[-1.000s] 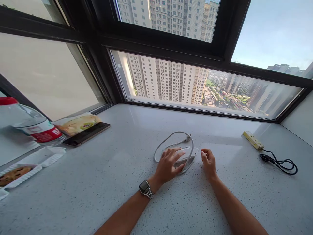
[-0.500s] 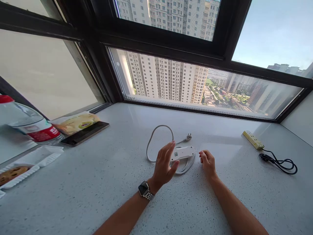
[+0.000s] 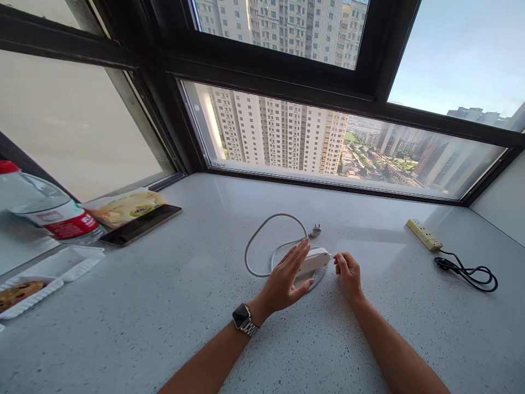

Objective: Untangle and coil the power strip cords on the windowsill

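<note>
A white power strip (image 3: 315, 259) lies on the speckled white countertop, partly hidden behind my left hand (image 3: 287, 278). That hand is open, its fingers stretched out along the strip's left part and its thumb apart; a watch (image 3: 241, 316) is on the wrist. The strip's white cable (image 3: 246, 249) loops to the left and runs under it. Its plug (image 3: 315, 231) rests just beyond the strip. My right hand (image 3: 348, 273) is closed with curled fingers, their tips close by the strip's right end. Whatever they may pinch is hidden.
A yellow power strip (image 3: 425, 236) with a coiled black cable (image 3: 471, 273) lies at the right. Leftward are a phone (image 3: 141, 224), a snack packet (image 3: 127, 208), a red-capped bottle (image 3: 49, 210) and a plastic tray (image 3: 77, 262) holding a cookie (image 3: 18, 294). Windows border the back.
My left hand has moved right along with the white strip, whose near end now sits by my right fingertips. The strip has turned somewhat and its cable loop has widened. My right hand stays put.
</note>
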A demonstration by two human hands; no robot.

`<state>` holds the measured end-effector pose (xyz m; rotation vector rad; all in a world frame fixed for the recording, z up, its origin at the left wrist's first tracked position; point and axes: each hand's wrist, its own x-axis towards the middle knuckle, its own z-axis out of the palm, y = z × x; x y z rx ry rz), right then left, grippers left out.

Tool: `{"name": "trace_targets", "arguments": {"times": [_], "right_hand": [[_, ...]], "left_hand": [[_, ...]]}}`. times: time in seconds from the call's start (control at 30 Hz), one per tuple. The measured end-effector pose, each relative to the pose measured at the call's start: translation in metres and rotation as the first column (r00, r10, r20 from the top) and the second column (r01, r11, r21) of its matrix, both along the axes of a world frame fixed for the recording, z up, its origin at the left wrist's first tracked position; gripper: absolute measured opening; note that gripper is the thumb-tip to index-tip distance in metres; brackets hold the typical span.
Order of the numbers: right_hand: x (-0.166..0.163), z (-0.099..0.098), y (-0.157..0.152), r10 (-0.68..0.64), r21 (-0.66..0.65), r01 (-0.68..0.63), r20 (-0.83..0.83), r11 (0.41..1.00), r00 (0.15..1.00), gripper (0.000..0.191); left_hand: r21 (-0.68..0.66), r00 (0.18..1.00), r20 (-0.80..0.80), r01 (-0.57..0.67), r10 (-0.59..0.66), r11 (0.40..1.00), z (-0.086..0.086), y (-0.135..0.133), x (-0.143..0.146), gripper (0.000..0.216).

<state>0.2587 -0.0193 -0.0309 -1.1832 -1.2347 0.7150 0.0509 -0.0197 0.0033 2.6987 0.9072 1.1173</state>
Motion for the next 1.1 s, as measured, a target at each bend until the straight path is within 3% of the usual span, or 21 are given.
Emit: {"name": "trace_targets", "arguments": {"times": [0.1, 0.2, 0.3, 0.4, 0.6, 0.77, 0.9, 1.03, 1.1], "right_hand": [[0.000, 0.003, -0.002, -0.046, 0.041, 0.044, 0.048, 0.998, 0.998, 0.038], [-0.001, 0.008, -0.006, -0.095, 0.174, 0.066, 0.164, 0.982, 0.982, 0.034], [-0.006, 0.011, -0.012, -0.054, 0.291, -0.055, 0.355, 0.955, 0.933, 0.034], [-0.011, 0.010, -0.014, 0.005, 0.269, -0.179, 0.543, 0.946, 0.840, 0.036], [-0.009, 0.008, -0.011, -0.017, 0.196, -0.174, 0.709, 0.965, 0.705, 0.040], [-0.009, 0.013, -0.009, 0.020, 0.154, -0.183, 0.711, 0.971, 0.703, 0.040], [-0.011, 0.012, -0.009, 0.017, 0.131, -0.159, 0.719, 0.979, 0.695, 0.040], [-0.012, 0.010, -0.009, 0.040, 0.088, -0.166, 0.764, 0.982, 0.644, 0.042], [-0.012, 0.011, -0.010, 0.056, 0.072, -0.178, 0.780, 0.981, 0.623, 0.042]], "left_hand": [[-0.058, 0.994, -0.032, 0.101, -0.103, 0.993, -0.001, 0.003, 0.000, 0.061], [-0.096, 0.989, -0.017, 0.148, -0.150, 0.984, 0.001, 0.004, 0.000, 0.042], [-0.092, 0.983, -0.040, 0.175, -0.180, 0.980, 0.004, 0.005, 0.001, 0.029], [-0.065, 0.983, -0.097, 0.151, -0.157, 0.986, 0.006, 0.006, 0.001, 0.029], [-0.004, 0.976, -0.131, 0.174, -0.173, 0.985, 0.001, 0.008, -0.002, 0.032], [0.044, 0.996, -0.085, 0.017, -0.013, 0.999, -0.007, 0.007, 0.001, 0.032], [-0.011, 0.980, -0.115, -0.168, 0.165, 0.986, -0.011, 0.011, 0.000, 0.036], [-0.136, 0.924, -0.102, -0.381, 0.369, 0.915, -0.017, 0.024, -0.006, 0.050], [-0.240, 0.905, -0.113, -0.426, 0.411, 0.872, -0.021, 0.031, -0.010, 0.064]]}}
